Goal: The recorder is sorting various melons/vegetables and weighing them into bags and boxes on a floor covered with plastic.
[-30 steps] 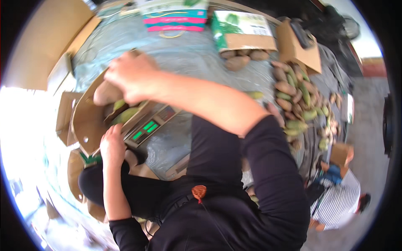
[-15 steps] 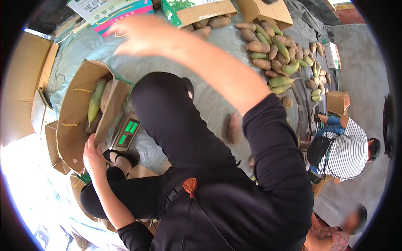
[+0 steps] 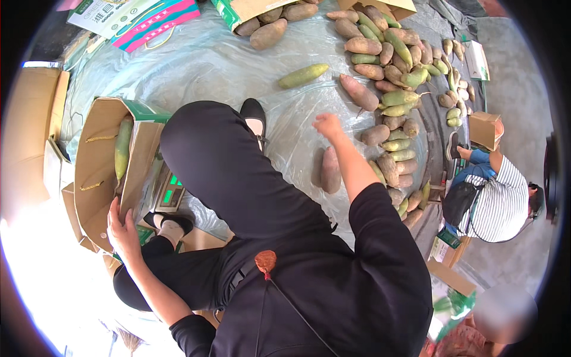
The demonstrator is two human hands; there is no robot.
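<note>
My left hand [image 3: 124, 235] grips the lower rim of an open cardboard box [image 3: 95, 160], fingers over its edge. One long green radish [image 3: 123, 149] shows inside; the rest of the contents is hidden by the box wall. A digital scale [image 3: 171, 193] with a lit green display is partly covered beside the box. My right hand [image 3: 328, 126] hangs over the plastic sheet, fingers curled, with nothing visible in them. Below it lies a reddish-brown root [image 3: 331, 171], and up to its right a larger one [image 3: 358, 92]. A single green radish [image 3: 303, 75] rests farther off.
A long pile of green and reddish-brown roots [image 3: 395, 77] runs along the right. Another box [image 3: 250, 12] with brown roots stands at the far side, near a pink and white carton [image 3: 154, 27]. A person in a striped shirt [image 3: 499, 205] crouches at right.
My right hand has swung from the far left, near the pink carton, back to the right, over the sheet. My left hand stays at the box rim. Fewer roots show inside the box.
</note>
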